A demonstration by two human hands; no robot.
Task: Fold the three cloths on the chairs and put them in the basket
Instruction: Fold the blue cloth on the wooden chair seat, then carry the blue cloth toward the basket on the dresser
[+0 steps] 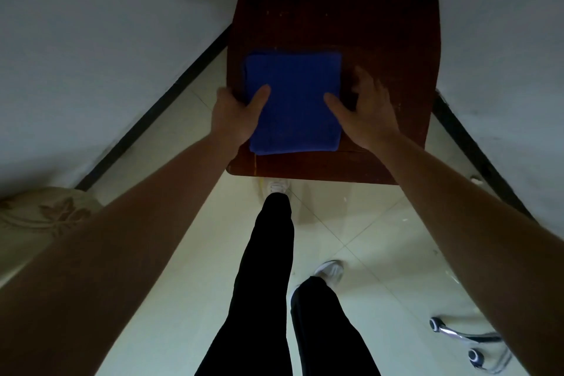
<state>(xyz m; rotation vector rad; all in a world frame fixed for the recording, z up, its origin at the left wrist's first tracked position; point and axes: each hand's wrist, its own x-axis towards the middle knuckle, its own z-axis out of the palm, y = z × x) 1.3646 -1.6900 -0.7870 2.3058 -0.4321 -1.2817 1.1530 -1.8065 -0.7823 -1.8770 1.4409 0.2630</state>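
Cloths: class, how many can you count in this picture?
1. A folded blue cloth lies on the chair seat, the left hand holding its left edge. Others may lie out of view.

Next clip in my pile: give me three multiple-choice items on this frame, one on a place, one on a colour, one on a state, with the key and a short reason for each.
1. Where does the cloth lie?
A. on the floor tiles
B. on the wooden chair seat
C. in a basket

2. What colour is the cloth?
A. red
B. white
C. blue

3. What state is the cloth in?
A. folded into a flat rectangle
B. crumpled in a heap
C. draped over the chair back

Key:
1 B: the cloth rests on the wooden chair seat, between the left hand and the right hand, with a thumb of each on it.
2 C: its whole visible surface is blue.
3 A: it lies flat, with straight edges and square corners.
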